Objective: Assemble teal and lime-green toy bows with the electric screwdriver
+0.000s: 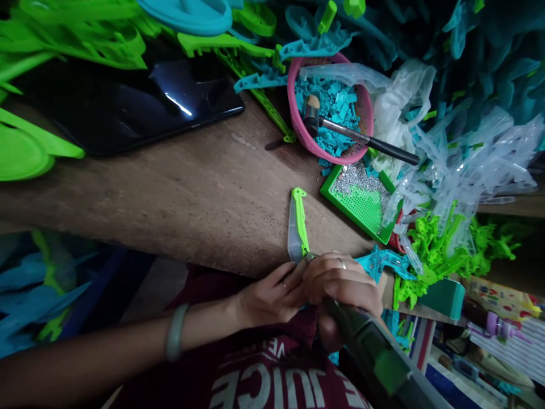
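My right hand (344, 278) is wrapped round a dark green and black power screwdriver (378, 346), whose body runs down to the lower right. Its front end lies by my fingers at the table's near edge. Closed against the right hand, my left hand (272, 295) pinches the lower end of a lime-green plastic strip (300, 218) with a clear, blade-like panel (293, 230) along its side. The strip's upper part extends over the wooden table (191, 193). Fingers hide the strip's lower end and the exact point of contact with the tool.
A pink basket (293, 108) holds small blue pieces, with a black-handled hammer (366, 136) across it. Beside it sits a green tray (355, 207) of small metal pieces. A dark glossy phone-like slab (140, 108) lies left. Clear and lime-green parts (443, 250) pile up right.
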A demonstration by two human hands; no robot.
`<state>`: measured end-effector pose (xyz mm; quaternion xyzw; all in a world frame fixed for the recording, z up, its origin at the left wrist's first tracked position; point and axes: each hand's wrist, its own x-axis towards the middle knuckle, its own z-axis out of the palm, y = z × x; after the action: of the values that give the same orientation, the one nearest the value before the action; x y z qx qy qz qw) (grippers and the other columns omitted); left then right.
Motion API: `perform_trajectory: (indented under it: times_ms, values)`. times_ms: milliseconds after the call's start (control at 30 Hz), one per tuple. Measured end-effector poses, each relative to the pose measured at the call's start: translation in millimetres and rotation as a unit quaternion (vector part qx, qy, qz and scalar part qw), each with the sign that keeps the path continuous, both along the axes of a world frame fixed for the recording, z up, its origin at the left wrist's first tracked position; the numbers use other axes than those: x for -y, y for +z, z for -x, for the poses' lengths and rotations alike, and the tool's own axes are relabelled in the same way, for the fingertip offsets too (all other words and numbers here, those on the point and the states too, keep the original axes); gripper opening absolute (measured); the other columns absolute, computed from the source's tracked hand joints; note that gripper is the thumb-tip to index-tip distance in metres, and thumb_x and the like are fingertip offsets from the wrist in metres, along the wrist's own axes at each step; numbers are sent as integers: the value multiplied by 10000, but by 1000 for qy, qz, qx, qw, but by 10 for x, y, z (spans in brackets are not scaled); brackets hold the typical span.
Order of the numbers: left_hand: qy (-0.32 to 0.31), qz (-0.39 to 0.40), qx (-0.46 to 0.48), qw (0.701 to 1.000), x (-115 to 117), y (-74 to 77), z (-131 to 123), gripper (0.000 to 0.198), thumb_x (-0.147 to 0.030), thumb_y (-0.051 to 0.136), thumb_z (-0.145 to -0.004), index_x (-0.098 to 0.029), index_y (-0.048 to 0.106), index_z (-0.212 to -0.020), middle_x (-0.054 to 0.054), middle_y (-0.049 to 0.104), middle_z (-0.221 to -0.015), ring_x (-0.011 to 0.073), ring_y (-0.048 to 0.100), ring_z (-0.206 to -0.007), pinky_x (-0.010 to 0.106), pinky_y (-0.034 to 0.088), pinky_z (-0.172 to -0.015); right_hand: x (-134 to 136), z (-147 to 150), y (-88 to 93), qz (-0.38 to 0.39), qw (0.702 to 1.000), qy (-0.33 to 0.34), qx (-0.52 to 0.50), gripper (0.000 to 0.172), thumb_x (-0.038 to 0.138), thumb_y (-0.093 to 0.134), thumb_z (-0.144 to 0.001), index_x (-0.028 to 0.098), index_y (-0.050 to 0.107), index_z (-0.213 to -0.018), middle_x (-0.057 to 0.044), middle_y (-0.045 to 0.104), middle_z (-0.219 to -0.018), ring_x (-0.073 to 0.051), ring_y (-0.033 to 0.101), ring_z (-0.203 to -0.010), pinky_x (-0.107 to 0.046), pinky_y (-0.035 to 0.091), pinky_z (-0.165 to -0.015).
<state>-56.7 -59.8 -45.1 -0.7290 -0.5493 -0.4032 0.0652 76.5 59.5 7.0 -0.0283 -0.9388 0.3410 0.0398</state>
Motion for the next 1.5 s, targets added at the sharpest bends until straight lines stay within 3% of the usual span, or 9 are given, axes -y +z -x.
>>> perform_trajectory:
  times_ms: [167,267,367,467,567,667,733,867,1500]
  values:
    - [2,-28,46,999,-26,31,27,315,-157,429,-961,-218,702,-1106,-1,740,-1157,167,652,-1076,302,516,-954,-212,321,140,146,981,14,-125,346,375,329,-1052,213,581,-879,-41,687,-781,-118,709,-894,-283,619,-821]
    - [0,-28,68,997,-28,11,21,313,-112,423,-958,-196,701,-1075,-11,750,-1077,145,653,-995,303,476,-1042,-280,445,149,197,965,66,-159,350,386,382,-1032,204,575,-804,-44,679,-745,-137,725,-882,-305,620,-837]
    - [-12,-32,63,997,-43,-26,5,297,-94,443,-950,-190,689,-1085,-25,741,-1041,142,653,-977,349,366,-1183,-275,489,180,243,934,23,-260,350,501,450,-985,224,569,-808,1,640,-672,-137,721,-752,-281,625,-746]
    - [-21,-19,1,1000,-86,-31,0,313,-90,425,-955,-166,682,-1119,11,736,-1056,169,653,-1027,419,276,-1245,-420,484,337,277,902,-74,-322,232,457,516,-958,240,581,-903,43,581,-607,-117,662,-590,-235,582,-588]
    - [-29,-3,-56,998,-131,-8,2,335,-95,402,-967,-104,684,-1147,90,722,-1126,209,640,-1117,446,262,-1251,-850,484,467,211,842,-265,-420,97,361,521,-937,273,551,-908,95,423,-524,-83,482,-422,-214,486,-486]
    - [-52,2,-66,996,-155,-1,0,345,-104,396,-976,-69,688,-1156,123,701,-1208,233,626,-1180,447,257,-1255,-1325,529,377,124,761,-447,-453,87,347,466,-904,274,485,-860,103,330,-511,-85,386,-381,-235,429,-472]
    - [-59,-5,-66,996,-161,-4,-2,339,-104,405,-974,-56,697,-1139,126,707,-1204,244,636,-1173,454,270,-1251,-1499,566,244,119,743,-496,-434,85,352,463,-868,278,457,-911,111,322,-505,-98,382,-377,-252,411,-468]
    - [-61,-14,-69,996,-170,9,1,319,-93,433,-961,-40,709,-1111,125,728,-1164,250,663,-1132,456,304,-1237,-1504,584,99,132,749,-485,-432,141,356,462,-847,281,426,-961,119,330,-503,-105,393,-375,-262,392,-465]
    - [-49,-22,-86,995,-166,48,9,306,-116,469,-960,-58,710,-1139,108,730,-1183,249,663,-1149,406,434,-1155,-1464,563,116,164,746,-451,-462,111,332,525,-855,270,464,-923,120,380,-501,-88,408,-386,-245,388,-462]
